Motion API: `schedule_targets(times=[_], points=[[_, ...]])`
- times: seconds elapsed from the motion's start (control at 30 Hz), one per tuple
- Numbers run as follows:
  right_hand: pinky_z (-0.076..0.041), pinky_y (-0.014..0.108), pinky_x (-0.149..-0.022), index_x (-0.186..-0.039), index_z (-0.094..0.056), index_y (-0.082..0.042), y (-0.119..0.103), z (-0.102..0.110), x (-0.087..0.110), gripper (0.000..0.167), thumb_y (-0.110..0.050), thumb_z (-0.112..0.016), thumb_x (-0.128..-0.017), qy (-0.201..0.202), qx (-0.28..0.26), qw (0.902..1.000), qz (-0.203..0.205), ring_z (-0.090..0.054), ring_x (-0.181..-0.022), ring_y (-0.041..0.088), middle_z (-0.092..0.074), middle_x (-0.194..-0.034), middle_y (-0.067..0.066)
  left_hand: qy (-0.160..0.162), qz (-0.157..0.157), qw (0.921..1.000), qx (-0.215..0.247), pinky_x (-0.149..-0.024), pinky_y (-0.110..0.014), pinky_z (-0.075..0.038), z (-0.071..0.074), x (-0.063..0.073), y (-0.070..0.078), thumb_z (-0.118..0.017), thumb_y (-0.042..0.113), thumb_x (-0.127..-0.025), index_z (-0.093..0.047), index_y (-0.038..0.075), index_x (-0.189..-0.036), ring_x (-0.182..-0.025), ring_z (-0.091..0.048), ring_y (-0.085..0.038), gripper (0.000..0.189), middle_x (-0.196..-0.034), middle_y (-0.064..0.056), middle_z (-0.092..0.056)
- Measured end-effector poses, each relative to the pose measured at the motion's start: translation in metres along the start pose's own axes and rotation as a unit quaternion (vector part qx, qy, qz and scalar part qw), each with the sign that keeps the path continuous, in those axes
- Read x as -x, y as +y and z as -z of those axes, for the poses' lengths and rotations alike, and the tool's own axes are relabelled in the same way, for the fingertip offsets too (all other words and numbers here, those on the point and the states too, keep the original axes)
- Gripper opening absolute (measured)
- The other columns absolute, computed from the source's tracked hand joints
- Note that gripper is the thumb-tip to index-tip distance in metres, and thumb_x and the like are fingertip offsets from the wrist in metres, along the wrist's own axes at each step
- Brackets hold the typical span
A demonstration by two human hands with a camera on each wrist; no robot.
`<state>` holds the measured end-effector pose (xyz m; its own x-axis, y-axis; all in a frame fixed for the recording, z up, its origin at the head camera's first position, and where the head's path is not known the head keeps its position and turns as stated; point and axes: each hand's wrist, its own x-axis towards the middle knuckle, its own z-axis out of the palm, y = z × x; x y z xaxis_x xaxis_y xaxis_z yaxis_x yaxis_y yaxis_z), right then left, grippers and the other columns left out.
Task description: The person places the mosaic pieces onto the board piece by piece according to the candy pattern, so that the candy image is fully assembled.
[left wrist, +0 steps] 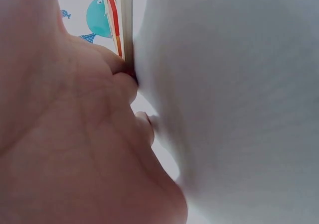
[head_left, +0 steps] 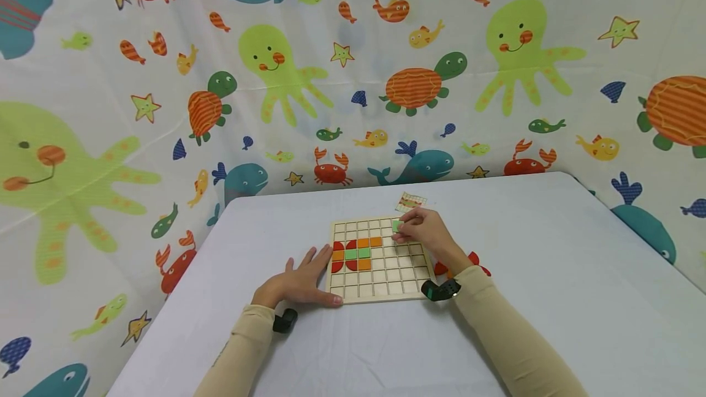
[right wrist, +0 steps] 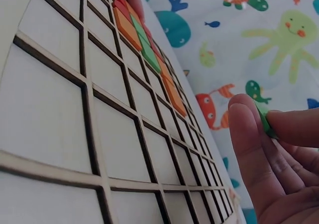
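A wooden grid board [head_left: 386, 283] lies flat on the white table. Red, orange and green tiles fill several cells on its left side, among them a light green tile [head_left: 351, 254] and an orange tile [head_left: 375, 242]. My left hand [head_left: 300, 280] rests at the board's left edge, fingers spread and thumb at the near corner. Between thumb and fingertips, my right hand [head_left: 423, 231] pinches a green tile [head_left: 396, 225] over the board's far right part. The right wrist view shows this green tile [right wrist: 265, 120] held above the grid, partly hidden by the fingers.
Loose red pieces [head_left: 478, 263] lie right of the board, partly behind the right forearm. A small card with a coloured grid pattern [head_left: 410, 201] lies beyond the board's far edge. A cloth printed with sea animals [head_left: 353, 78] hangs behind the table [head_left: 551, 250].
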<state>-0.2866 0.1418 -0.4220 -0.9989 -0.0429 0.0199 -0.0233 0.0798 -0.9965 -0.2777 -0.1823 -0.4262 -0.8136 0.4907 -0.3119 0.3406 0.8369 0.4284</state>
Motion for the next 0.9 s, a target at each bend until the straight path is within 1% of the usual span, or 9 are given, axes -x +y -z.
schedule_targets(times=[0.23, 0.53, 0.7, 0.9], points=[[-0.064, 0.031, -0.076, -0.122, -0.061, 0.013, 0.004, -0.011, 0.006, 0.022, 0.001, -0.066, -0.105, -0.004, -0.001, 0.9999, 0.010, -0.079, -0.079, 0.022, -0.075, -0.096, 0.018, 0.009, -0.006, 0.9999, -0.001, -0.121, -0.076, 0.003, -0.005, 0.004, -0.003, -0.086, 0.062, -0.080, -0.016, 0.013, -0.173, -0.163, -0.003, -0.039, 0.126, -0.179, -0.011, -0.014], [-0.065, 0.033, -0.076, -0.120, -0.064, 0.011, 0.012, -0.026, 0.013, 0.020, 0.000, -0.068, -0.103, -0.005, 0.026, 0.9994, 0.024, -0.079, -0.079, 0.025, -0.076, -0.094, 0.019, 0.011, -0.009, 0.9999, -0.006, -0.123, -0.073, 0.004, -0.010, 0.004, -0.011, -0.085, 0.064, -0.080, -0.016, 0.014, -0.173, -0.164, -0.001, -0.037, 0.126, -0.179, -0.009, -0.013], [-0.065, 0.031, -0.073, -0.116, -0.066, 0.010, 0.017, -0.035, 0.015, 0.017, 0.003, -0.068, -0.102, -0.003, 0.037, 0.9988, 0.031, -0.079, -0.077, 0.023, -0.076, -0.092, 0.018, 0.014, -0.009, 0.9998, -0.008, -0.123, -0.073, 0.004, -0.013, 0.005, -0.014, -0.085, 0.064, -0.080, -0.017, 0.014, -0.173, -0.164, -0.001, -0.037, 0.126, -0.179, -0.008, -0.014], [-0.065, 0.033, -0.073, -0.116, -0.065, 0.012, 0.020, -0.042, 0.016, 0.016, 0.006, -0.068, -0.101, -0.008, 0.048, 0.9980, 0.040, -0.078, -0.077, 0.025, -0.075, -0.091, 0.019, 0.015, -0.010, 0.9998, -0.010, -0.123, -0.074, 0.004, -0.014, 0.006, -0.016, -0.085, 0.064, -0.080, -0.017, 0.015, -0.173, -0.164, -0.001, -0.037, 0.126, -0.179, -0.008, -0.014]])
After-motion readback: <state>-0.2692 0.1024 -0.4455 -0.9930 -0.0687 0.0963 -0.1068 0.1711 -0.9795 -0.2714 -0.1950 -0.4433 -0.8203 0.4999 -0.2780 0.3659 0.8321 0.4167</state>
